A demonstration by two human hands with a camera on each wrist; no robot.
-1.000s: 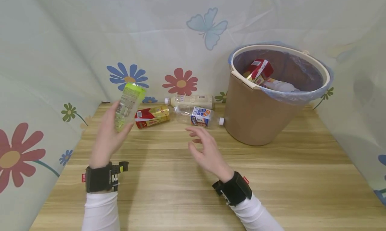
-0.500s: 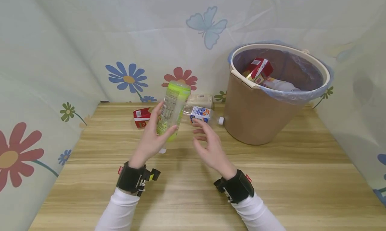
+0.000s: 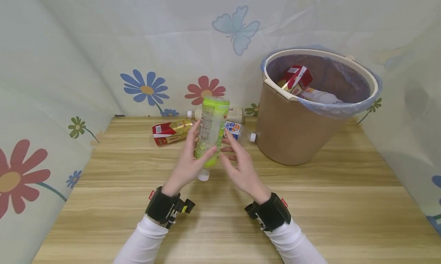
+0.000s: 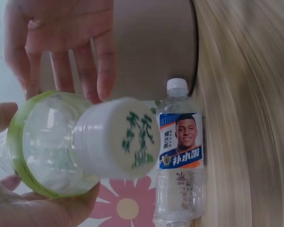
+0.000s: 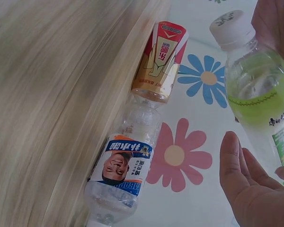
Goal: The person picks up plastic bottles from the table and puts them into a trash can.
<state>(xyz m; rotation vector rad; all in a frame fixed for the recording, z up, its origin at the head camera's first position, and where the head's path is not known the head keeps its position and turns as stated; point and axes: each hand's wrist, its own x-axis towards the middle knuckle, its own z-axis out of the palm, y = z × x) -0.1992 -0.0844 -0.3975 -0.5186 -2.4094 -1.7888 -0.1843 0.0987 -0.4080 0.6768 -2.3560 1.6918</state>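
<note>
The wooden table is carrying everything here, and the brown bin — lined with a bluish plastic bag and already holding a red carton and a clear bottle — is standing at its far right side, serving as the landmark for the rest. Touching the bin's base on its left with a white cap is lying the clear bottle with the blue label, seen in the left wrist view with its cap right against the bin wall. Farther left of the bin, against the flowered backdrop, a cream-coloured bottle is lying on its side, and farther left again is lying a red and gold carton. In front of these, left of the bin and nearer the person, the green-labelled bottle is hanging above the table, upside down, its white cap pointing downward. The left hand is gripping this bottle, with fingers curled round its body and the thumb across the front. The right hand is hovering just beside the bottle on the side toward the bin — its fingers are spreading straight and relaxed, close to the bottle's side, and I cannot tell whether the fingertips are touching it.
</note>
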